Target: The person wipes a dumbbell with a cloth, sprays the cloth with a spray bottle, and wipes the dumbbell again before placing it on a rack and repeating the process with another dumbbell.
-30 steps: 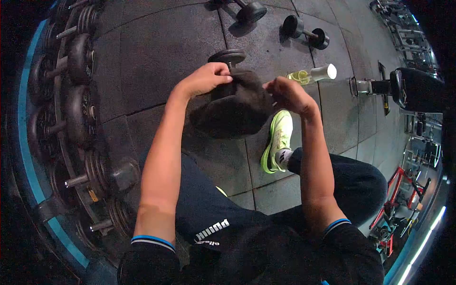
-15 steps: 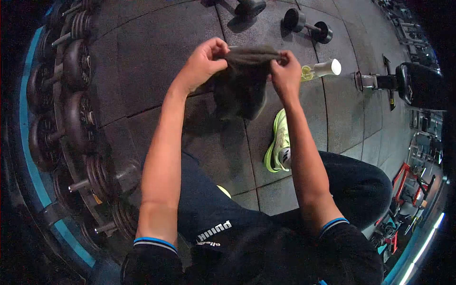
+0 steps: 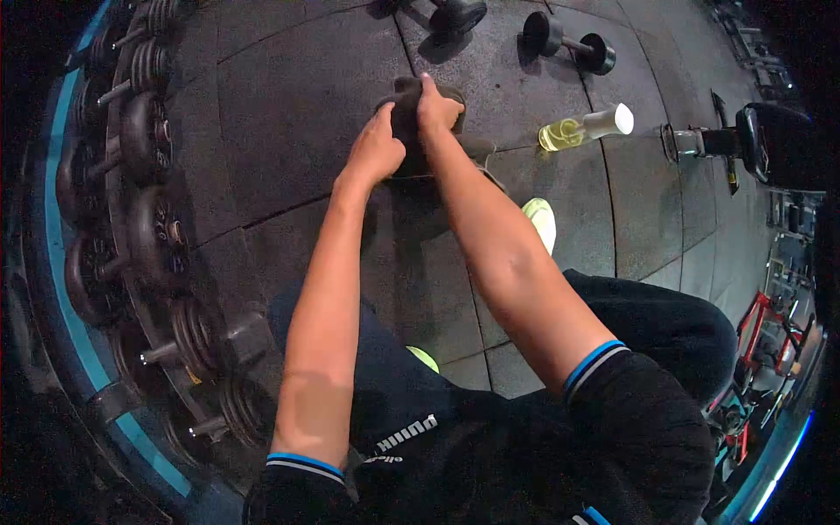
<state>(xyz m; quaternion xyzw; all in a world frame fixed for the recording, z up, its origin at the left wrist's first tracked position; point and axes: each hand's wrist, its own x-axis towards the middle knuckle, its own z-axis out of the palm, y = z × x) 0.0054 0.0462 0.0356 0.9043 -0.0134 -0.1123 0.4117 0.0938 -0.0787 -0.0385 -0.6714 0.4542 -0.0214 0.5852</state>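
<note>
A dark brown cloth point(image 3: 408, 112) hangs bunched in front of me, above the dark floor tiles. My left hand point(image 3: 376, 150) grips its left side, fingers closed and partly turned out of sight. Close by on the right, my right hand point(image 3: 437, 109) is closed around the upper part of the cloth, with folds showing on both sides of it. A loose end trails out below and to the right of my right wrist. To the right of the hands is a clear bottle point(image 3: 560, 135) with yellowish liquid and a white top.
A black dumbbell point(image 3: 570, 44) lies on the floor ahead, with another dumbbell point(image 3: 457, 15) to its left. A rack of dumbbells point(image 3: 147, 140) runs along my left side. A black padded bench point(image 3: 779, 147) is at the right. My light-green shoe point(image 3: 541, 220) shows behind my right arm.
The cloth was stretched between my spread hands. Now my hands are close together, the right one moved left, and the cloth is bunched between them.
</note>
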